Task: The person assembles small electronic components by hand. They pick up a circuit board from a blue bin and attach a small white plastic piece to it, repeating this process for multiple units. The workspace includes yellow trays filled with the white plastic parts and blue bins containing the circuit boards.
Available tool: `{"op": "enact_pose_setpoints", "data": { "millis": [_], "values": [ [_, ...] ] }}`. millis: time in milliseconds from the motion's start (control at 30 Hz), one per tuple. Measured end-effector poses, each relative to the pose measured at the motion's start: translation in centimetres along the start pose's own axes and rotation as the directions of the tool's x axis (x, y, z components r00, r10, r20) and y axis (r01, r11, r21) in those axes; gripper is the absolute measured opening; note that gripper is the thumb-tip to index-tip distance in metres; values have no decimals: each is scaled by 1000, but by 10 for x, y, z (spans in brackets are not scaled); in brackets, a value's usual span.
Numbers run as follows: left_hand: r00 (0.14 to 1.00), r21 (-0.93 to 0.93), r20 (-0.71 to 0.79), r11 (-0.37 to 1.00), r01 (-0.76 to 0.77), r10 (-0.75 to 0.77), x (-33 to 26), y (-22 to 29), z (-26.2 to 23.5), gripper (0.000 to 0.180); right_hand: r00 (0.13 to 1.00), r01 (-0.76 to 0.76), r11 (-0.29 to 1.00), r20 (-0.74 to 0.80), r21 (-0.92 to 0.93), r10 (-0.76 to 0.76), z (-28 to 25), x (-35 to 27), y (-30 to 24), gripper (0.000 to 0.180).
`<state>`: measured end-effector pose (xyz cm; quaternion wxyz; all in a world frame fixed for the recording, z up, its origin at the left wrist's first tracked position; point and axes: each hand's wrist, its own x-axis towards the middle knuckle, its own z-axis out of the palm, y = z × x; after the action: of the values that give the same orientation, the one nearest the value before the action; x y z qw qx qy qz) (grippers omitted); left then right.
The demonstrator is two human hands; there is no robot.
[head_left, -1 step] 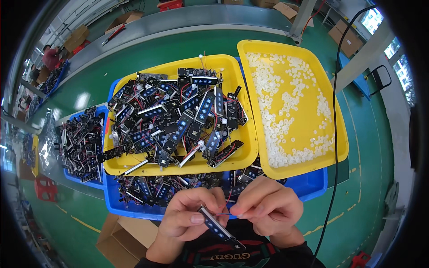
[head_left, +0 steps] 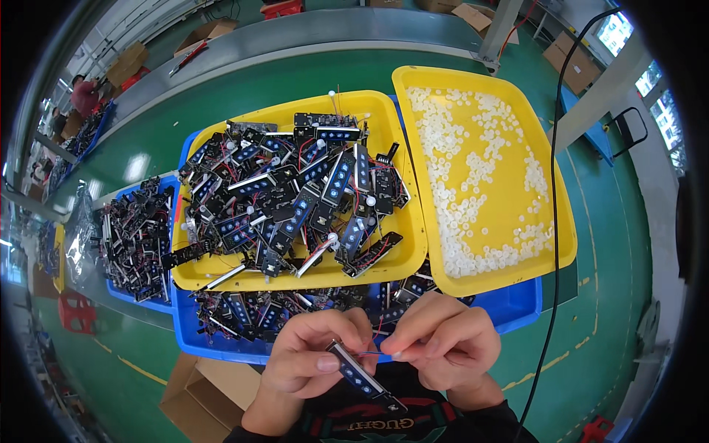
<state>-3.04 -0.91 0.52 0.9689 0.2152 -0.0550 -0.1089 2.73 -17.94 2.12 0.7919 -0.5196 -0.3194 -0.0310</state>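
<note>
My left hand [head_left: 306,358] is closed on a narrow black circuit board [head_left: 362,376] with a white strip and a row of blue-and-white round parts. The board slants down to the right, its lower end free of the fingers. Thin red and blue wires [head_left: 371,353] stretch from it to my right hand [head_left: 454,343], whose thumb and fingers pinch them. Something small and white shows at those right fingertips, too small to make out. Just beyond both hands, a yellow tray [head_left: 295,280] holds a heap of similar wired boards.
At the right, another yellow tray [head_left: 491,214] holds many small white plastic rings. Blue trays [head_left: 506,306] with more boards lie beneath and to the left. A black cable [head_left: 554,221] hangs down on the right. An open cardboard box [head_left: 199,395] stands low at the left.
</note>
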Motion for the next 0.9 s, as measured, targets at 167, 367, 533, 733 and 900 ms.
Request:
{"op": "enact_pose_setpoints", "data": {
  "millis": [167, 367, 533, 733, 900],
  "values": [
    [961, 606, -91, 781, -153, 259, 3, 22, 26, 17, 992, 76, 930, 123, -361, -33, -17, 11, -4, 24],
    [543, 863, 422, -506, 7, 726, 25, 77, 42, 18, 994, 105, 319, 87, -942, -69, -60, 35, -8, 25],
    [660, 473, 530, -831, 291, 533, 50, 96, 37, 15, 998, -40, -11, -40, -999, 49, -71, 36, -10, 34],
    [839, 480, 371, -856, 194, 398, 50, 90, 26, 21, 986, -29, -16, -31, -999, 166, -71, 41, -14, 36],
    [864, 489, 351, -858, 160, 361, 36, 86, 23, 25, 959, -17, -22, -23, -1000, 281, -70, 44, -15, 33]
  ]
}}
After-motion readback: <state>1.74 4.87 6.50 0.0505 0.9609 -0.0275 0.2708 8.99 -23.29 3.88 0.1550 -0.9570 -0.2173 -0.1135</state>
